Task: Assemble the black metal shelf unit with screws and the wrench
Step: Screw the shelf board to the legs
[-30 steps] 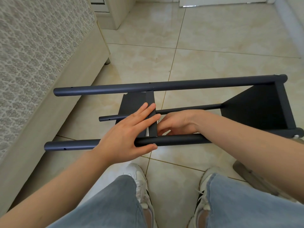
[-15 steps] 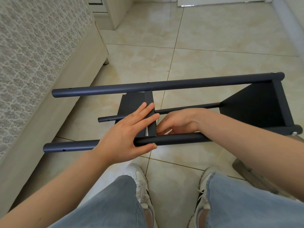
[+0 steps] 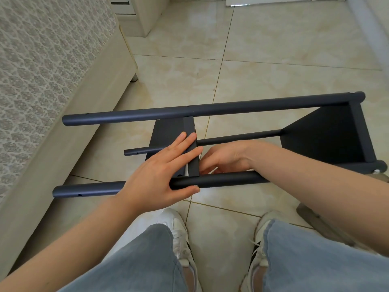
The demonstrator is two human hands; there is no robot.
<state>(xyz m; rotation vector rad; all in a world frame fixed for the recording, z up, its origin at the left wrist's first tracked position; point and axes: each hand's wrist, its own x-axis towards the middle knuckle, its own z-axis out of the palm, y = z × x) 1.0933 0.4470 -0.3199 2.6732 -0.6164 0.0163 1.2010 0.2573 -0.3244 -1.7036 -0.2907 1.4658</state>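
The black shelf frame lies on its side on the tiled floor, with a far tube (image 3: 231,108), a near tube (image 3: 231,180) and a thin rod (image 3: 237,138) between them. A triangular shelf panel (image 3: 324,138) is fixed at the right end. My left hand (image 3: 160,175) lies with straight fingers on the loose middle panel (image 3: 168,129), its thumb along the front of the near tube. Just right of that panel's edge, my right hand (image 3: 225,159) curls its fingers down behind the near tube. Its fingertips are hidden. No screw or wrench shows.
A patterned bed base (image 3: 63,123) runs along the left, close to the tube ends. A caster wheel (image 3: 381,167) sits at the frame's right end. A grey flat object (image 3: 315,220) lies by my right leg. My knees and shoes are below the frame.
Both hands stay at the same joint of middle panel and near tube. Only the view shifts slightly.
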